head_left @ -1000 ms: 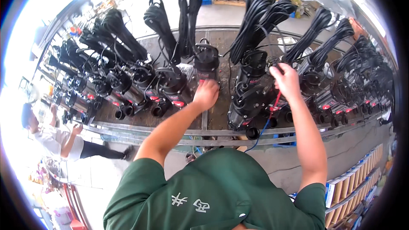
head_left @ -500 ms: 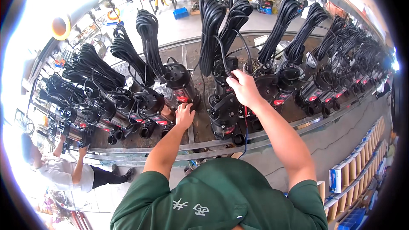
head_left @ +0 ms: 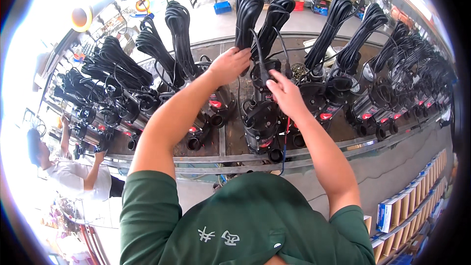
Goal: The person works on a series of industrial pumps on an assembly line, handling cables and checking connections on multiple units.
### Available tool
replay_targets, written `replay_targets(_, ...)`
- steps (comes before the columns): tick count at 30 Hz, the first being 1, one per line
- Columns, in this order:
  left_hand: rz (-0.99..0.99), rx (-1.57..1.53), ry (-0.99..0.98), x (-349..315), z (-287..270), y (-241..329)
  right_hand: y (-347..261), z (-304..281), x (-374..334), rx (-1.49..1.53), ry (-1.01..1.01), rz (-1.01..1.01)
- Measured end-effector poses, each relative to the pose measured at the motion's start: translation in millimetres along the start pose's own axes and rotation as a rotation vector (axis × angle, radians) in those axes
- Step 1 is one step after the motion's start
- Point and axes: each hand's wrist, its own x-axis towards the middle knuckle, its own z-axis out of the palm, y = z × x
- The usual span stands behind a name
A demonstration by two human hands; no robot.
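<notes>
My left hand (head_left: 230,65) reaches forward, its fingers closed around the lower end of a coiled black cable (head_left: 248,12). A lead from this bundle drops to a thick black cable end (head_left: 264,74) above a submersible pump. Beside that end is my right hand (head_left: 285,93), index finger and thumb apart and close to it; the other fingers are partly hidden. Nearer to me sits a black submersible pump (head_left: 259,128) with a round outlet. Red and blue wires (head_left: 286,140) run down past its right side. Another coiled cable (head_left: 278,17) stands just to the right.
Rows of pumps with upright cable coils (head_left: 331,32) line the metal-edged bench (head_left: 230,158) on both sides. A co-worker in a white shirt (head_left: 81,176) handles pumps at far left. Upright cartons (head_left: 409,198) stand low on the right. A blue bin (head_left: 222,7) lies beyond the bench.
My left hand has left the pump on the left and moved forward and right to the cable coil. My right hand has loosened beside the cable end. The view has shifted slightly.
</notes>
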Motion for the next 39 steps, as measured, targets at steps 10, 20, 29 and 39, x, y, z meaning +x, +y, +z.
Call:
replay_targets(10,-0.061,-0.061,-0.091,-16,-14,-9,42,-60,2,0.100,0.121,0.039)
replay_targets(20,-0.067,-0.013,-0.060,-44,-29,-32,49,-65,48,-0.100,0.129,-0.092)
replay_targets(29,-0.327,-0.144,-0.022,-40,-12,-25,35,-93,27,0.798,-0.239,0.097)
replay_targets(39,-0.882,-0.035,0.258,-27,10,11,30,-132,31,0.514,0.045,0.268)
